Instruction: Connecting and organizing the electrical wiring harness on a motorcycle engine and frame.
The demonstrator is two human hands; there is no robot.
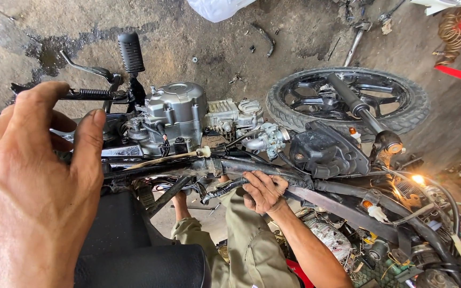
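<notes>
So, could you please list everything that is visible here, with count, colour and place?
engine: one, silver, centre left
carburettor: one, grey, centre
wheel: one, black, upper right
frame tube: one, black, running centre to lower right
kick lever: one, black, upper left
seat: one, black, bottom left
plastic bag: one, white, top
left hand: open, near the camera, left
right hand: gripping the wiring bundle under the frame tube
</notes>
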